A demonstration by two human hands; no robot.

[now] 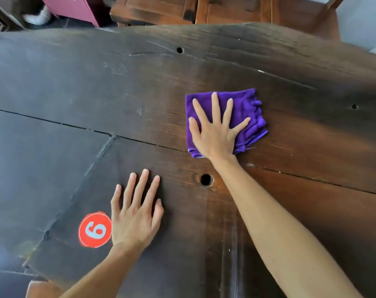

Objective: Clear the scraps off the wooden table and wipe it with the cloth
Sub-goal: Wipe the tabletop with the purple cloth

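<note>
A folded purple cloth lies on the dark wooden table, right of centre. My right hand presses flat on the cloth with its fingers spread and straight. My left hand rests flat on the bare wood nearer to me, fingers straight and holding nothing. I see no scraps on the visible tabletop.
A red round sticker with the number 6 sits just left of my left hand. A round hole pierces the wood between my arms. Wooden chairs stand beyond the far edge, and a pink box is on the floor.
</note>
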